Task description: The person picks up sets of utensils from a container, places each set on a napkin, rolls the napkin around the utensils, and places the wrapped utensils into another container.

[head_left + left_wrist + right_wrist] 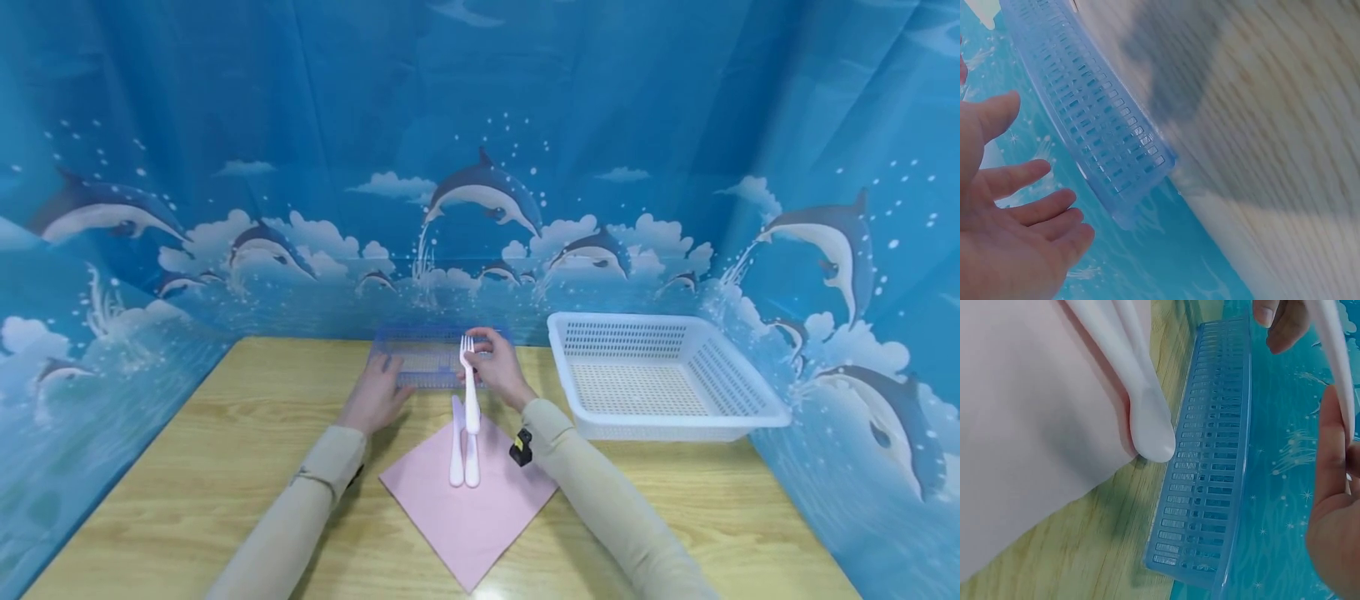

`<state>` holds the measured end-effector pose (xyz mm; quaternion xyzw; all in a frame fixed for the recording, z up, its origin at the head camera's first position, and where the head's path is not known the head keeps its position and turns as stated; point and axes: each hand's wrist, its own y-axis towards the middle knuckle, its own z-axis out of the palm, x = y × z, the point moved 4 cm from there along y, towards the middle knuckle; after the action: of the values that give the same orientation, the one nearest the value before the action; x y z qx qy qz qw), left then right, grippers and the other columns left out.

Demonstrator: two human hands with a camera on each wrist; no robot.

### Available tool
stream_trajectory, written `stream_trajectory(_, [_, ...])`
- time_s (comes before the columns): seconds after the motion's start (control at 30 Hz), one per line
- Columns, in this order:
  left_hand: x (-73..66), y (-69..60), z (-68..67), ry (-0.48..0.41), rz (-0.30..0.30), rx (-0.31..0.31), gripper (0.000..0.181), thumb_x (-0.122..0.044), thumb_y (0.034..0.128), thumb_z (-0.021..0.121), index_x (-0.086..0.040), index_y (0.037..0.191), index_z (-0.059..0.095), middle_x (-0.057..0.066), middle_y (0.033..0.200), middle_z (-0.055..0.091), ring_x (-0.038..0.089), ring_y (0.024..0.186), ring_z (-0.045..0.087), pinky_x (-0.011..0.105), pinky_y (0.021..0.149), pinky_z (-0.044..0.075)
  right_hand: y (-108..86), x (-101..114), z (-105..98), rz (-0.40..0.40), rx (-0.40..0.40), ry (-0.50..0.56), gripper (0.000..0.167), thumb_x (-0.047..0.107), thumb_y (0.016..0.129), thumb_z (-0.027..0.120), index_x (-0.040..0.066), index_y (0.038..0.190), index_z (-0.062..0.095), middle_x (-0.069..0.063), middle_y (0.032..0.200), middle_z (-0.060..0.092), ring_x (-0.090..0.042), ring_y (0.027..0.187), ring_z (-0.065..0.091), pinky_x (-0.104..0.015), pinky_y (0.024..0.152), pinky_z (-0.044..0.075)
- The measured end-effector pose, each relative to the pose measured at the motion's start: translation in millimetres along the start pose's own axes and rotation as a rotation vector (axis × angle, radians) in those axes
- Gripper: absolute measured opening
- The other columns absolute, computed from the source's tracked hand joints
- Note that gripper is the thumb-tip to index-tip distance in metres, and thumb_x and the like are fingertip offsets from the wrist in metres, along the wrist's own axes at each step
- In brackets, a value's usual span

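Note:
My right hand pinches a white plastic fork, tines up, above the napkin and near the blue basket. A pink napkin lies cornerwise on the table. On it rest a white knife and, beside it, a white spoon, partly hidden behind the fork in the head view; its rounded bowl shows in the right wrist view. My left hand is at the left end of the blue slotted basket, fingers relaxed and apart; the left wrist view shows nothing in it.
A larger white slotted basket stands at the right on the wooden table. The blue basket lies along the table's far edge. A blue dolphin-print curtain encloses the back and sides.

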<state>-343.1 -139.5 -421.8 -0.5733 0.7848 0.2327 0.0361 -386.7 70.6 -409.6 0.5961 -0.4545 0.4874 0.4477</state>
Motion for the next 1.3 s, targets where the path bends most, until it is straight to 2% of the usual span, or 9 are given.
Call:
stream_trajectory(0.1, [-0.3, -0.5, 1.0, -0.004, -0.024, 0.021, 0.062, -0.029, 0.0951, 0.064, 0.007, 0.141, 0.042, 0.036, 0.141, 0.043, 0.049, 0.129, 0.044, 0.059, 0.109, 0.038, -0.7, 0, 0, 0.015, 0.008, 0.001, 0.04, 0.001, 0.096, 0.057, 0.006, 0.135, 0.05, -0.019, 0.106, 0.059, -0.025, 0.065, 0.071, -0.052, 0.072, 0.06])
stream_trajectory(0.23, [-2.5, -1.4, 0.8, -0.006, -0.025, 0.007, 0.061, -0.029, 0.0951, 0.064, 0.006, 0.141, 0.043, 0.034, 0.139, 0.046, 0.048, 0.129, 0.045, 0.06, 0.11, 0.036, -2.3, -1, -1, 0.017, 0.011, -0.009, 0.039, -0.001, 0.095, 0.058, 0.007, 0.132, 0.051, -0.019, 0.102, 0.06, -0.027, 0.064, 0.071, -0.048, 0.069, 0.061])
stream_trajectory(0.37, [-6.1, -3.6, -0.1, -0.015, -0.013, -0.02, 0.058, -0.029, 0.0944, 0.065, 0.004, 0.138, 0.047, 0.031, 0.135, 0.052, 0.046, 0.126, 0.049, 0.061, 0.109, 0.037, -4.5, -2, -2, 0.02, 0.009, -0.035, 0.038, -0.002, 0.094, 0.058, 0.006, 0.131, 0.051, -0.018, 0.095, 0.059, -0.036, 0.071, 0.071, -0.045, 0.067, 0.062])
stream_trajectory(0.53, [-10.3, -6.5, -2.0, -0.021, 0.015, -0.071, 0.052, -0.026, 0.0922, 0.068, 0.003, 0.133, 0.052, 0.029, 0.128, 0.057, 0.045, 0.119, 0.053, 0.061, 0.104, 0.041, -7.6, -1, -4, 0.02, -0.009, -0.057, 0.037, -0.002, 0.094, 0.058, 0.007, 0.13, 0.051, -0.018, 0.096, 0.059, -0.047, 0.081, 0.069, -0.041, 0.065, 0.062])
stream_trajectory(0.67, [-13.8, -9.2, -3.4, -0.048, 0.026, -0.084, 0.048, -0.023, 0.0913, 0.07, 0.002, 0.129, 0.054, 0.028, 0.124, 0.059, 0.044, 0.113, 0.056, 0.059, 0.099, 0.046, -9.9, -1, -6, 0.04, -0.028, -0.089, 0.037, -0.001, 0.093, 0.06, 0.008, 0.128, 0.052, -0.016, 0.096, 0.057, -0.04, 0.076, 0.07, -0.038, 0.065, 0.062])
stream_trajectory(0.8, [-18.5, -13.0, -1.4, -0.104, 0.011, -0.025, 0.054, -0.024, 0.093, 0.067, 0.003, 0.136, 0.05, 0.029, 0.129, 0.056, 0.044, 0.116, 0.056, 0.056, 0.1, 0.047, -12.2, -3, -7, 0.056, -0.032, -0.119, 0.036, -0.001, 0.093, 0.06, 0.008, 0.127, 0.053, -0.014, 0.094, 0.056, -0.026, 0.069, 0.068, -0.036, 0.063, 0.062])
stream_trajectory(1.03, [-31.0, -20.6, 4.6, -0.112, 0.002, 0.091, 0.065, -0.029, 0.0952, 0.064, 0.004, 0.145, 0.037, 0.032, 0.137, 0.049, 0.046, 0.124, 0.052, 0.056, 0.105, 0.044, -17.4, -5, -12, 0.05, -0.035, -0.155, 0.034, -0.002, 0.092, 0.06, 0.007, 0.124, 0.053, -0.012, 0.088, 0.056, -0.022, 0.066, 0.067, -0.035, 0.06, 0.061])
stream_trajectory(1.1, [-35.4, -23.4, 5.7, -0.115, 0.004, 0.115, 0.065, -0.029, 0.0953, 0.063, 0.004, 0.145, 0.037, 0.031, 0.138, 0.049, 0.045, 0.124, 0.052, 0.055, 0.105, 0.044, -18.4, -7, -13, 0.049, -0.036, -0.158, 0.035, -0.003, 0.092, 0.06, 0.006, 0.124, 0.053, -0.011, 0.087, 0.056, -0.021, 0.065, 0.066, -0.036, 0.06, 0.061])
stream_trajectory(1.3, [-45.1, -34.9, 10.6, -0.142, 0.016, 0.192, 0.056, -0.029, 0.0938, 0.066, 0.002, 0.137, 0.048, 0.025, 0.128, 0.059, 0.038, 0.111, 0.062, 0.05, 0.095, 0.053, -23.0, -10, -15, 0.045, -0.024, -0.177, 0.036, -0.005, 0.091, 0.06, 0.003, 0.125, 0.052, -0.011, 0.085, 0.056, -0.019, 0.064, 0.061, -0.045, 0.063, 0.061])
